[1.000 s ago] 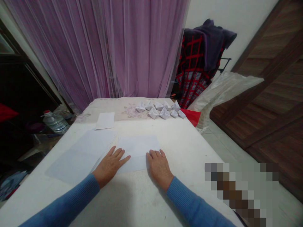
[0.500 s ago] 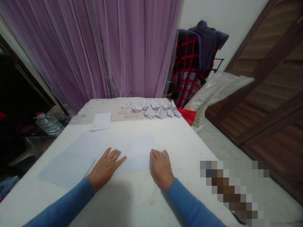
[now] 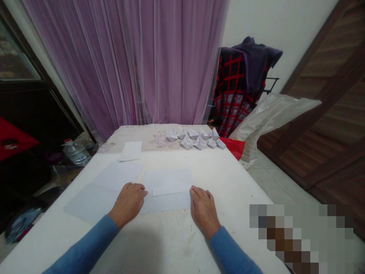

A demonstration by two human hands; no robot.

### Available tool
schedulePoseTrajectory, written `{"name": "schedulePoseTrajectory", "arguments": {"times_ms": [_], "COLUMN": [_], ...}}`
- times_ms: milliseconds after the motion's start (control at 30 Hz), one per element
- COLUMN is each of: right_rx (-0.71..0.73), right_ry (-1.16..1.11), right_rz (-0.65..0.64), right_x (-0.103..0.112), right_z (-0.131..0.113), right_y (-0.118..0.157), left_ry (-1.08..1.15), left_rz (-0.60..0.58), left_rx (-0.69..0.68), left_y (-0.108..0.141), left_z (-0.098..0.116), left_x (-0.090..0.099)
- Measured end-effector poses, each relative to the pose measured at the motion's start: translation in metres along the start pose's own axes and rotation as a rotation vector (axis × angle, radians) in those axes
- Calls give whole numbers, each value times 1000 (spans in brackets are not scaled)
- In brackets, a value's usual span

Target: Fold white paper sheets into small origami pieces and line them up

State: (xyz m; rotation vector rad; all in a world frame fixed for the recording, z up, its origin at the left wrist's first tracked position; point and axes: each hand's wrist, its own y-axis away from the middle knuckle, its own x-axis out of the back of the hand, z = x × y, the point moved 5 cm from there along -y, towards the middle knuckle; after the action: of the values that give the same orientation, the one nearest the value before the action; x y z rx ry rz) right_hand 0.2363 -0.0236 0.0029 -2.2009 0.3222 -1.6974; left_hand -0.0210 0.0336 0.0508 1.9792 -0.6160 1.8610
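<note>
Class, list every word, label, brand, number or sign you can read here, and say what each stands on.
No readable text.
Red item at far left: small dark mark, too blurred to make out.
Checked cloth: pale patches, too blurred to tell any print.
Middle paper and folded paper shapes: no writing visible.

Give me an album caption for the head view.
Left hand and right hand flank a white sheet, with folded paper shapes farther back on the table.

Centre sheet (image 3: 169, 182): smooth matt paper; folded shapes (image 3: 187, 142): matt paper; curtain (image 3: 173, 64): sheer cloth; bottle (image 3: 75, 153): clear glossy plastic.
</note>
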Motion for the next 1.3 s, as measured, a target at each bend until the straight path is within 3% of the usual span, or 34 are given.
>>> {"name": "schedulePoseTrajectory", "arguments": {"times_ms": [200, 533, 867, 1067, 1300], "right_rx": [1, 44, 102, 125, 115], "right_ry": [-26, -61, -159, -164, -193], "right_rz": [47, 129, 222, 157, -105], "right_x": [-2, -11, -10, -9, -11], "right_z": [2, 10, 13, 13, -1], "right_y": [1, 5, -2, -19, -48], "left_ry": [192, 258, 326, 334, 391], "left_rz": [66, 0, 87, 171, 208], "left_rx": [176, 204, 209, 186, 225], "left_y": [-18, -31, -28, -24, -23], "left_z": [17, 30, 34, 34, 31], "left_x": [-8, -12, -10, -14, -25]}}
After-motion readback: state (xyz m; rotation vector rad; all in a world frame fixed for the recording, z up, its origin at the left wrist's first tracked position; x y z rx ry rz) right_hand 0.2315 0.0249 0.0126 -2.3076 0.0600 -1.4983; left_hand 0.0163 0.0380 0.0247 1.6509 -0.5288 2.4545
